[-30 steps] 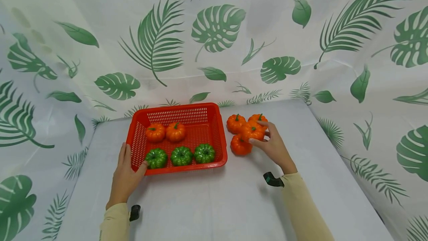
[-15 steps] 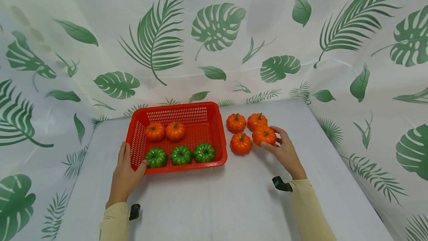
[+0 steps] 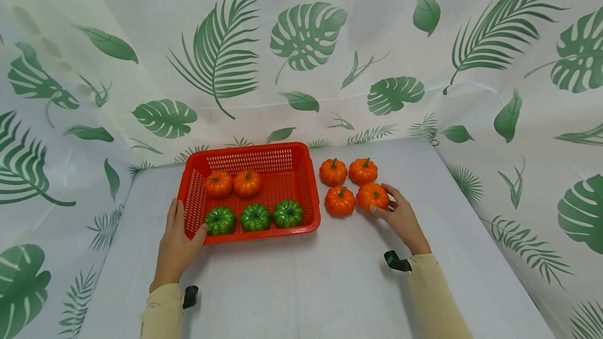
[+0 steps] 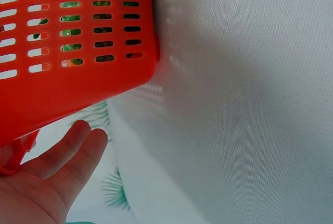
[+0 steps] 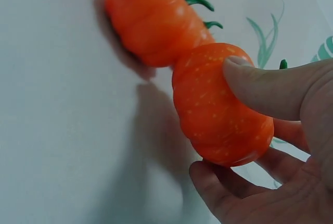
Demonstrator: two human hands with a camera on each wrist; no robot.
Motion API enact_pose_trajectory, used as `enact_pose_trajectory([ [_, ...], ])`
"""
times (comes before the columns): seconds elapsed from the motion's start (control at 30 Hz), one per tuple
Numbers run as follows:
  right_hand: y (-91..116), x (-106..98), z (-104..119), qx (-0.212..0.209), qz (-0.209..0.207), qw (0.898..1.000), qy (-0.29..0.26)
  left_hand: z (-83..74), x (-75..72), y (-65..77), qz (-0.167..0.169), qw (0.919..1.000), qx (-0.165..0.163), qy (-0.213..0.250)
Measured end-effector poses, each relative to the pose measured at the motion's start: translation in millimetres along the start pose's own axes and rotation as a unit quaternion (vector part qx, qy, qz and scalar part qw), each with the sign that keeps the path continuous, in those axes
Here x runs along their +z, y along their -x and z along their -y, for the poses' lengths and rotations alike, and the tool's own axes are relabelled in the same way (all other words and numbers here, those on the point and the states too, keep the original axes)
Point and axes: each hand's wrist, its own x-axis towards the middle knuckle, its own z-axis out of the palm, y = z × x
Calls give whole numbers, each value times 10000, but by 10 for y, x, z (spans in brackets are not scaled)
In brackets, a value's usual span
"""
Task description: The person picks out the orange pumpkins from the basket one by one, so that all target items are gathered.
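Note:
My right hand [image 3: 400, 218] holds an orange mini pumpkin [image 3: 372, 198], thumb on its near side and fingers round its right side. In the right wrist view this pumpkin [image 5: 223, 104] shows yellow specks and lies between thumb and fingers, overlapping another orange pumpkin [image 5: 156, 21]. It is at the front right of a two-by-two group with three more orange pumpkins [image 3: 340, 202]. My left hand [image 3: 176, 250] rests at the front left corner of a red plastic basket [image 3: 264, 235], thumb at the rim. In the left wrist view two straight fingers [image 4: 86, 156] lie beside the basket's wall [image 4: 62, 94].
Inside the basket, two orange pumpkins [image 3: 247, 184] sit at the back left and three green ones [image 3: 256, 218] along the front. A white cloth covers the table [image 3: 301, 286]. A leaf-printed curtain [image 3: 348, 25] rises behind and at both sides.
My right hand has carried the pumpkin right and toward me from over the other orange ones, then down to the open spot beside them. My left hand has stayed at the basket.

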Motion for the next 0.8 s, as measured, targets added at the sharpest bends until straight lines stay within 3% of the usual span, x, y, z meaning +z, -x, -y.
enact_pose_trajectory([
  [0.57,-78,23,-83,-508,235,9980,299,2,2,-2,-36,10000,46,45],
  [0.8,-94,10,-57,-504,339,9977,294,4,8,4,-48,10000,38,46],
])
